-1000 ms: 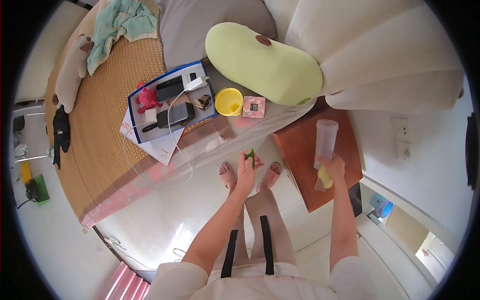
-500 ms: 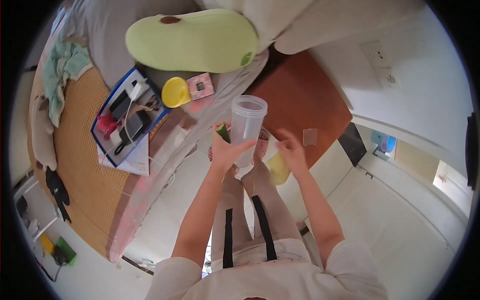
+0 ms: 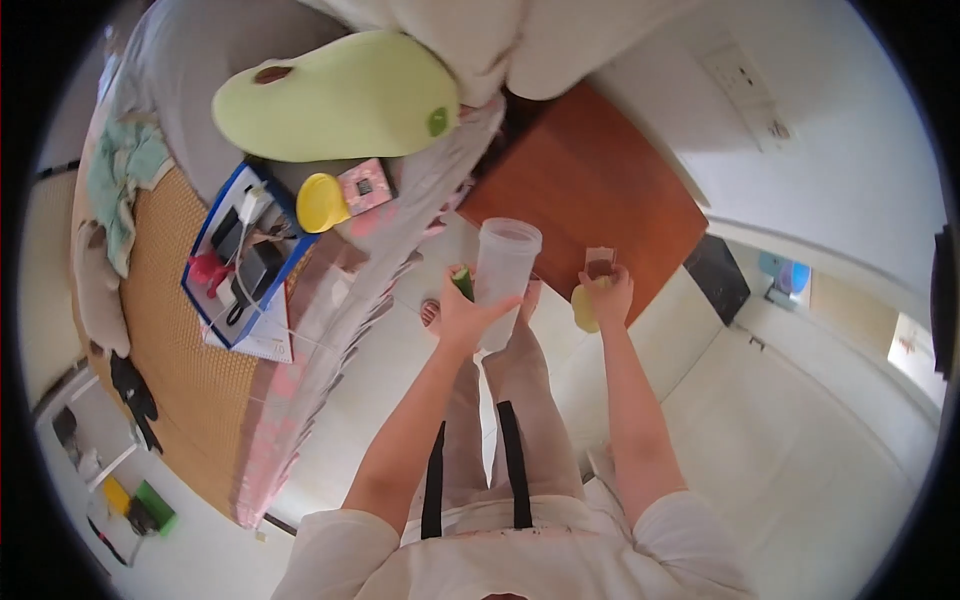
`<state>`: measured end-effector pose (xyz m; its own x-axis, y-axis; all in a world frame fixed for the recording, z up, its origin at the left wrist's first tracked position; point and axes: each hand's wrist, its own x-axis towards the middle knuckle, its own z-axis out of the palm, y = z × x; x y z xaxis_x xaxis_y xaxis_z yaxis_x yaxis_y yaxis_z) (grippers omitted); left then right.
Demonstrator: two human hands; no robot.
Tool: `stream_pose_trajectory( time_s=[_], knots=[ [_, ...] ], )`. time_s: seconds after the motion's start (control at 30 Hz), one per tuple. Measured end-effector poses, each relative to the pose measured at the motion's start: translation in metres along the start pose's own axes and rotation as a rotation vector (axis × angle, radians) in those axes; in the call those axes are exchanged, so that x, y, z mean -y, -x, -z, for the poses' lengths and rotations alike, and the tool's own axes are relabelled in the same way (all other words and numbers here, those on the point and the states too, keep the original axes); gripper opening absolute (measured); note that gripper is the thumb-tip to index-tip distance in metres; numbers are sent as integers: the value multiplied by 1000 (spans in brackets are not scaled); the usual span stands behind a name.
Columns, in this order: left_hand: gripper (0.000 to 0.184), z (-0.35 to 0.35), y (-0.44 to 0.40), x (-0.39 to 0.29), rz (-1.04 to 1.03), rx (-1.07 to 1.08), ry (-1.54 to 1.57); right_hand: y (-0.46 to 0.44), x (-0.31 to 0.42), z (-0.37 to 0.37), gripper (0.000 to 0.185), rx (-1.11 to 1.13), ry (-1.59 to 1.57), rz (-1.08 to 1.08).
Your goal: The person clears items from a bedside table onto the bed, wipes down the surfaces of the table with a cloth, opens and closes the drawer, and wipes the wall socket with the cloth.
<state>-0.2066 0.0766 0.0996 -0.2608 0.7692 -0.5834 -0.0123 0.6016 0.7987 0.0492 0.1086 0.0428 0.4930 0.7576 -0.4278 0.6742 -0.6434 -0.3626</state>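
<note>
Left hand [image 3: 468, 318]: outstretched, clasping one clear container [image 3: 505, 262], one green piece [image 3: 463, 284]
Right hand [image 3: 612, 297]: outstretched, gripping one yellow object [image 3: 584, 311]

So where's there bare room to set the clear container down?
Brown tabletop: bare beyond the right hand, between bed and wall. Woven mat: bare between the tray and the plush. Crowded: the filled tray and, near it, the yellow cup, pink box and green pillow.

Yellow cup [image 3: 322, 203], pale-green pillow [image 3: 340, 105], red-brown table [image 3: 580, 170]
The pillow bears a brown oval [image 3: 272, 75] and green leaf mark [image 3: 438, 122]; the jar [image 3: 505, 268] is clear and whitish, the stub [image 3: 463, 284] dark green, the lump [image 3: 584, 311] pale yellow, the box [image 3: 352, 192] pink with a dark square [image 3: 365, 186], the tray [image 3: 300, 258] blue-edged, the mat [image 3: 185, 230] woven tan.
</note>
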Motion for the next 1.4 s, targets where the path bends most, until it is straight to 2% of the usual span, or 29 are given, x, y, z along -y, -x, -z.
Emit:
stream_pose_trajectory(
  time_s=[0.07,0.1,0.17,0.23,0.3,0.37,0.47,0.53,0.63,0.7,0.77,0.8,0.9,0.97,1.0,1.03,1.07,1.1,1.17,1.2,1.23,1.27,1.3,1.4],
  knots=[
    [82,10,6,13,-33,-80,10,21,30,3,74,100,-138,180],
    [81,21,17,-1,-40,-119,-48,45,61,13,72,182,-216,300],
    [76,45,35,9,-37,-272,-5,89,115,19,73,328,-239,620],
    [74,84,50,0,-66,-412,30,127,167,8,74,433,-278,766],
    [71,128,78,-30,-122,-628,429,167,212,-6,75,531,-301,883],
    [68,180,88,-18,-140,-812,316,201,261,-27,78,601,-294,1084],
    [73,258,86,-16,-230,-1001,291,249,332,-61,79,676,-245,1197],
    [76,305,65,-28,-181,-1059,432,269,371,-89,80,613,-219,1218],
    [82,358,15,-44,-38,-986,306,282,415,-134,82,506,-130,1188],
    [83,367,-9,-54,-27,-937,333,276,427,-161,84,469,-53,1153],
    [85,369,-21,-58,0,-1039,101,268,434,-176,83,533,49,1011],
    [85,371,-19,-59,-2,-1039,110,267,434,-176,83,528,55,1017],
    [80,367,-11,-49,-72,-1014,46,263,417,-170,80,531,-24,973],
    [66,363,-15,-19,-429,-1174,155,256,399,-158,70,486,-326,1049],
    [54,354,-2,-25,-445,-1191,192,255,392,-142,70,467,-336,1045],
    [43,341,18,-31,-462,-1203,228,258,385,-118,64,729,-414,911],
    [36,328,40,-35,-384,-1066,321,263,375,-94,59,981,-495,764],
    [30,312,62,-41,-311,-922,407,268,363,-69,55,1072,-511,710],
    [24,265,96,-55,-222,-501,643,281,334,-16,51,1218,-579,622],
    [24,227,110,-63,-213,-417,641,280,310,4,50,1269,-639,588],
    [27,192,125,-67,-203,-320,632,282,294,29,50,1181,-552,668],
    [33,168,137,-61,-282,-182,581,281,273,55,50,1079,-464,729],
    [40,144,154,-83,-128,-48,737,272,245,73,51,1008,-508,738],
    [48,93,185,-133,-72,284,655,255,186,154,53,678,-574,741]
  ],
)
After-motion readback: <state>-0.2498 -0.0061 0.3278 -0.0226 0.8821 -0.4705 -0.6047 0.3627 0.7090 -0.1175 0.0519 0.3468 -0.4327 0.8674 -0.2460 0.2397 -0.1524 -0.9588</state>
